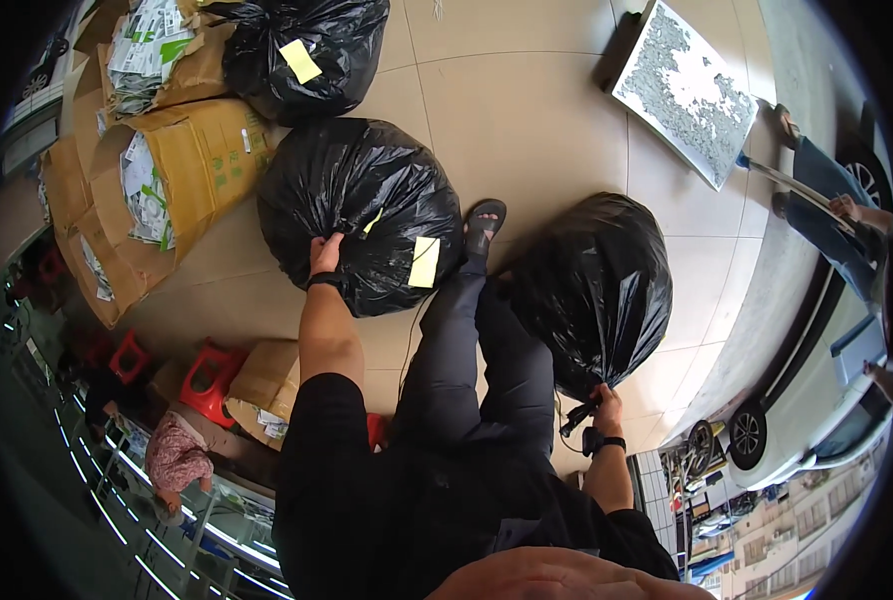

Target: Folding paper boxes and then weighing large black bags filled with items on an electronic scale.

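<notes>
A full black garbage bag [352,175] stands on the floor in front of me, with a yellow paper slip [424,262] on it. My left hand [325,254] is closed on the gathered plastic at its near left side. To my right, by my leg, is a second full black garbage bag [602,270]. Its twisted neck is pulled toward me, and my right hand [608,408] grips it, fingers wrapped round. A dark loose end or cord hangs beside that hand. My sandalled foot [483,222] is between the two bags.
Another black bag [342,50] with a yellow slip stands behind. Open cardboard boxes [222,150] of printed paper are at far left, red stools [210,380] nearer. At right, a person [827,200] holds the handle of a flat cart [682,95]; a white car [817,400] is beyond.
</notes>
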A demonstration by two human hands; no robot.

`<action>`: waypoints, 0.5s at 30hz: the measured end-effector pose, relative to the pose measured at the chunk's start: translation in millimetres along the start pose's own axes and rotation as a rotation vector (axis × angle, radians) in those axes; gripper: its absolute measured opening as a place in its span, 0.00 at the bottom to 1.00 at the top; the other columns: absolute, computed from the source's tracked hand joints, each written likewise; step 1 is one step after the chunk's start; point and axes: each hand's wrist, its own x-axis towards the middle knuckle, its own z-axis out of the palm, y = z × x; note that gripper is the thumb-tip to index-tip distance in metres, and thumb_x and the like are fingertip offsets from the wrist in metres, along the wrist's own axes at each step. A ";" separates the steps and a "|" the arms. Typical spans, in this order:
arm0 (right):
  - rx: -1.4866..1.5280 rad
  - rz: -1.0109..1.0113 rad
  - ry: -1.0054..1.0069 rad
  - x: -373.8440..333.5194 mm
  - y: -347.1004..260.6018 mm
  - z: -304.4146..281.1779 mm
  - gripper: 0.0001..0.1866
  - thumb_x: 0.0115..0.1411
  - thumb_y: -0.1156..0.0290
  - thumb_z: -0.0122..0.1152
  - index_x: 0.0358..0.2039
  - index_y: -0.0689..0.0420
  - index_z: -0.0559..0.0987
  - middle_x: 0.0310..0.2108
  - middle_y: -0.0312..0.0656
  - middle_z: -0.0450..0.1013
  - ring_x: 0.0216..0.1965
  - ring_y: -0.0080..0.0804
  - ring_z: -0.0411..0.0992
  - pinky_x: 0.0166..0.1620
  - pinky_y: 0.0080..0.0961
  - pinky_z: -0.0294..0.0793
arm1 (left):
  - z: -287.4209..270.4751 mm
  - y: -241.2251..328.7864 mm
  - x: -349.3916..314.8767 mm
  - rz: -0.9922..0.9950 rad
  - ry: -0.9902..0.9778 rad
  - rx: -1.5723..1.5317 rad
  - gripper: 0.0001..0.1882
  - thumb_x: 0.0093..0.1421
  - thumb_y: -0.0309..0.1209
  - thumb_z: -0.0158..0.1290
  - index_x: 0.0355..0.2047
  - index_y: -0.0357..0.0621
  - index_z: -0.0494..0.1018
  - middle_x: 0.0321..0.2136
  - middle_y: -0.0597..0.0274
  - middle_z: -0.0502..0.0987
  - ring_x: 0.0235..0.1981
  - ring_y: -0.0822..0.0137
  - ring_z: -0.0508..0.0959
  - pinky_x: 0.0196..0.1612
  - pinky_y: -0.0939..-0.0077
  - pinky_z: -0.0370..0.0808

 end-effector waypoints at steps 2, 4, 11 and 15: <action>-0.117 -0.049 -0.040 -0.4 -12.0 -0.7 0.12 0.63 0.62 0.54 0.31 0.58 0.76 0.24 0.37 0.71 0.29 0.26 0.68 0.32 0.25 0.68 | -4.0 3.1 -2.3 0.000 -0.047 -0.172 0.44 0.50 0.48 0.63 0.59 0.31 0.61 0.50 0.46 0.72 0.52 0.55 0.72 0.57 0.68 0.65; -0.345 -0.130 -0.131 -4.6 -18.9 -3.8 0.13 0.62 0.61 0.54 0.34 0.59 0.76 0.27 0.37 0.72 0.31 0.27 0.71 0.33 0.26 0.71 | -9.8 0.1 -17.1 -0.007 -0.130 -0.501 0.42 0.52 0.47 0.61 0.58 0.29 0.62 0.48 0.49 0.74 0.50 0.57 0.72 0.55 0.69 0.66; -0.458 0.011 -0.046 -24.3 -66.3 -26.7 0.17 0.61 0.59 0.55 0.42 0.60 0.77 0.32 0.37 0.75 0.35 0.28 0.73 0.38 0.28 0.73 | 6.5 59.4 -132.5 -0.013 0.006 -0.637 0.34 0.57 0.44 0.57 0.55 0.28 0.66 0.47 0.50 0.75 0.45 0.59 0.73 0.52 0.68 0.66; -0.540 -0.273 -0.037 -22.1 -116.1 -34.8 0.17 0.59 0.60 0.56 0.40 0.60 0.79 0.31 0.37 0.76 0.31 0.27 0.72 0.36 0.26 0.72 | 15.5 78.9 -181.7 0.079 0.027 -0.573 0.30 0.59 0.43 0.55 0.52 0.28 0.68 0.47 0.50 0.75 0.44 0.60 0.73 0.51 0.69 0.68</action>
